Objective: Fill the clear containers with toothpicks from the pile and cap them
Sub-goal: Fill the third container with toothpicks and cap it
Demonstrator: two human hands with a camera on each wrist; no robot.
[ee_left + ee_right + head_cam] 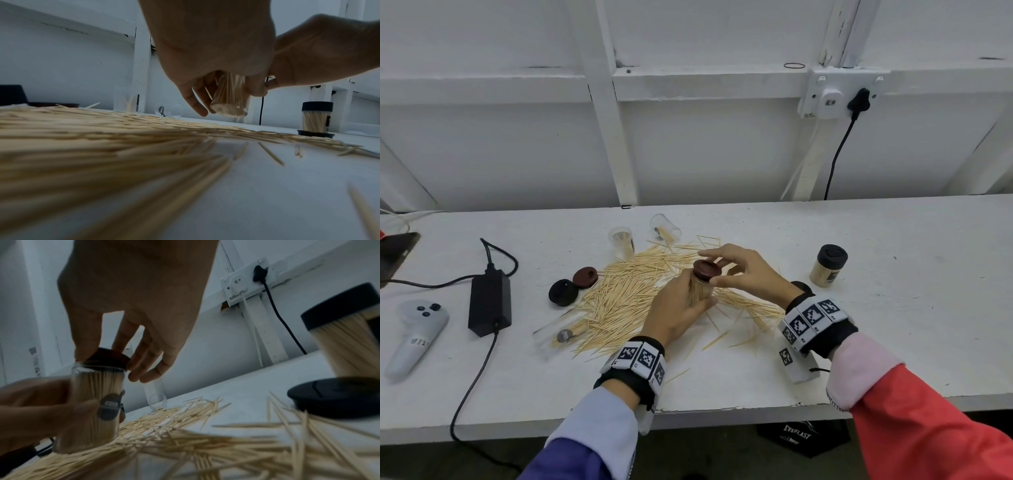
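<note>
Above the toothpick pile (640,294) on a scuffed white bench (893,325), the left hand (678,313) wraps a full clear jar (96,400) — lifted off the surface — while the right hand (746,270) pinches the brown cap (707,269) on its mouth. White panelled wall (705,154) behind, with a socket (835,96).

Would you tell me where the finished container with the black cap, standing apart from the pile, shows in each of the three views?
Head: capped container stands at right of the pile, beyond the right hand.
Left wrist: far right, upright on the table.
Right wrist: right edge, close and large.
Shared landmark: black cable on the wall.
</note>
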